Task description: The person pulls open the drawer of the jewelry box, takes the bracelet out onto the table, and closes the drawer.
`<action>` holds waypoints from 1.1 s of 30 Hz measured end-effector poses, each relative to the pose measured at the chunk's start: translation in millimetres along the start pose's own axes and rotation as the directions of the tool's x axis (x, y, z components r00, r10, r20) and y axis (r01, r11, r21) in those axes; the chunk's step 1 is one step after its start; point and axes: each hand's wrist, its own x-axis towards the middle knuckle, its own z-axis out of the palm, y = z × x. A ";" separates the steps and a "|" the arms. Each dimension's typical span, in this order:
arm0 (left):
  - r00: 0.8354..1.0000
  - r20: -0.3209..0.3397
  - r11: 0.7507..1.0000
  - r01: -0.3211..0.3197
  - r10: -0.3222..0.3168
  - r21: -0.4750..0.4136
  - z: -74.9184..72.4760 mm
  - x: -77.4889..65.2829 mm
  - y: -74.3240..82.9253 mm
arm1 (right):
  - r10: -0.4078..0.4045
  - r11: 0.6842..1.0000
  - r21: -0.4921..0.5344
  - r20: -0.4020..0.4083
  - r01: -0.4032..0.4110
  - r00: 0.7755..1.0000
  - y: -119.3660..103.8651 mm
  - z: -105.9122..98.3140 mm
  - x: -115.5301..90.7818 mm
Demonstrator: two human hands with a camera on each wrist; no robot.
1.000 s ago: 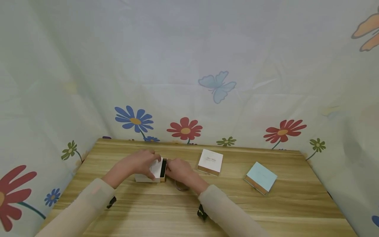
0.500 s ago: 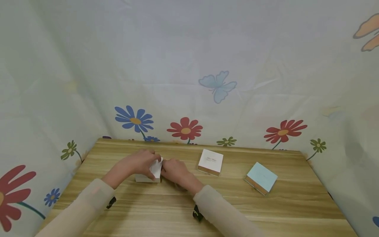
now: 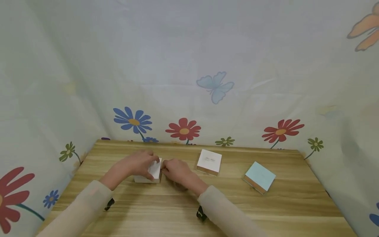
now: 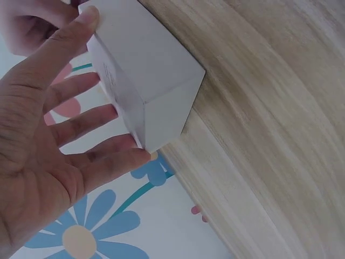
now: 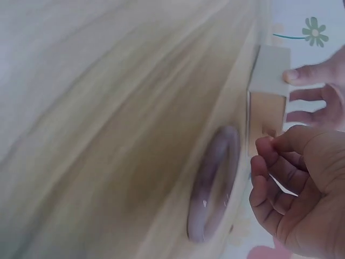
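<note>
Box (image 4: 143,54), toward tabletop's (image 3: 237,207) back-left corner: likely light, stiff; best held by edges. Gripped by left hand (image 3: 141,164), fingers spread. Tab (image 5: 268,130) seemingly pinched by right hand (image 3: 177,171).

Head cam: high, facing forward and down; table (image 3: 165,214) and backdrop (image 3: 165,59) in wide view. Left-wrist cam: close, rolled sideways, facing past left hand (image 4: 40,145) to held box (image 4: 143,54). Right-wrist cam: close, rolled, facing box end past bangle (image 5: 201,202) and right hand (image 5: 318,199). Wrist views share held box, both hands.
</note>
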 end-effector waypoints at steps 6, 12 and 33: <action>0.999 -0.005 0.999 0.035 -0.035 -0.021 5.1 -6.7 3.2 | 0.022 1.000 0.018 0.023 -0.022 0.999 10.4 -10.9 -16.5; 0.995 0.010 0.994 0.095 -0.094 -0.059 12.1 -13.4 4.2 | 0.038 0.999 0.020 0.013 -0.038 0.999 18.3 -25.7 -40.2; 0.954 -0.135 0.950 0.236 -0.266 -0.205 27.5 -17.1 31.0 | 0.040 0.998 0.052 -0.084 -0.036 0.996 55.5 -31.1 -102.2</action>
